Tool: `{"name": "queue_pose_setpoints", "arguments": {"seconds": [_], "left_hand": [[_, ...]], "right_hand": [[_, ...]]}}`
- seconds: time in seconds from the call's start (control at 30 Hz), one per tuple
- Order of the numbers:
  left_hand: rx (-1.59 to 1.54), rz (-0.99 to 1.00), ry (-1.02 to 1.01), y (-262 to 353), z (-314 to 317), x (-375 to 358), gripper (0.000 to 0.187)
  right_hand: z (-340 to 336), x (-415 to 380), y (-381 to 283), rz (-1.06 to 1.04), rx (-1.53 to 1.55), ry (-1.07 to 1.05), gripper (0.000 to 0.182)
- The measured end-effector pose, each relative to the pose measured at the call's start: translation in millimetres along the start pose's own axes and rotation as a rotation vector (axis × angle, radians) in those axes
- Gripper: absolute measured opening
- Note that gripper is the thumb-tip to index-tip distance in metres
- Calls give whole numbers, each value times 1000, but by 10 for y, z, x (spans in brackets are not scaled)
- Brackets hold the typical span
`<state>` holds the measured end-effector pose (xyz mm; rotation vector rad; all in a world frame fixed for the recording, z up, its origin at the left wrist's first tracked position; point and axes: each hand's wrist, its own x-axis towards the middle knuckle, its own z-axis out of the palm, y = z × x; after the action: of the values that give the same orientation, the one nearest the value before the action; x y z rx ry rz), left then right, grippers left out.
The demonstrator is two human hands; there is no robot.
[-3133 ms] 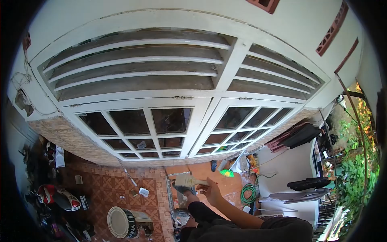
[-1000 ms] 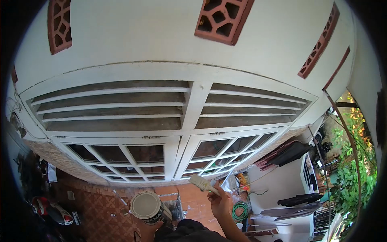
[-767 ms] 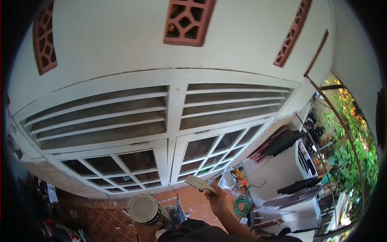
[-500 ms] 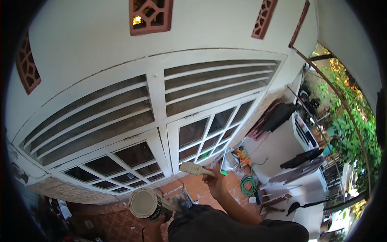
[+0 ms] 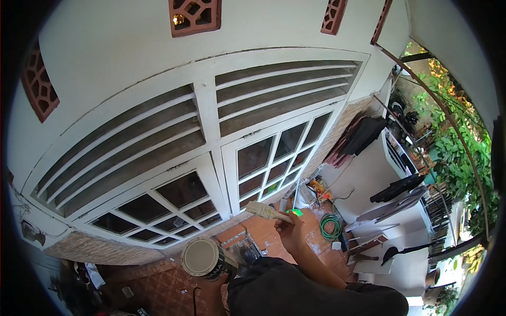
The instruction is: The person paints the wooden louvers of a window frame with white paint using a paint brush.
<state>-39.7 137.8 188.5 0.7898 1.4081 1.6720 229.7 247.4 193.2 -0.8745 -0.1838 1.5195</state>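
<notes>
My right hand (image 5: 291, 231) is closed round the handle of a paintbrush (image 5: 266, 211), whose pale bristles point left in front of the window's lower edge. A paint can (image 5: 201, 257) with a pale top and dark label stands out at the lower left of my dark sleeve. My left hand (image 5: 225, 295) is mostly hidden below the can, with only a sliver of skin showing, so its fingers cannot be made out. White window frames (image 5: 206, 118) with slats above and glass panes below fill the wall in front.
A coiled green hose (image 5: 330, 227) lies on the tiled floor at the right, beside a white low wall (image 5: 369, 197) with dark clothes (image 5: 369, 134) hanging near it. Red vent blocks (image 5: 195, 17) sit high in the wall. Green plants (image 5: 461, 158) grow at the far right.
The view has shifted slightly. The brush and my right hand appear a little farther right, and the can appears slightly right and higher. My left hand is now more hidden.
</notes>
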Motion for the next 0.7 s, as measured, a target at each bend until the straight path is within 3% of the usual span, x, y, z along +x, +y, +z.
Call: {"name": "queue_pose_setpoints", "arguments": {"seconds": [0.23,0.37,0.47,0.7], "left_hand": [[-10,-79,-84,-220,-141,-52,115],[-137,-69,-144,-26,5,-66,108],[-27,-73,-226,57,-15,-52,101],[-132,-52,-159,2,54,-80,100]], "right_hand": [[45,-446,-61,-5,-6,61,34],[217,-707,-141,-14,-6,68,34],[185,-859,-115,-17,-18,62,36],[151,-804,-162,9,-21,88,35]]}}
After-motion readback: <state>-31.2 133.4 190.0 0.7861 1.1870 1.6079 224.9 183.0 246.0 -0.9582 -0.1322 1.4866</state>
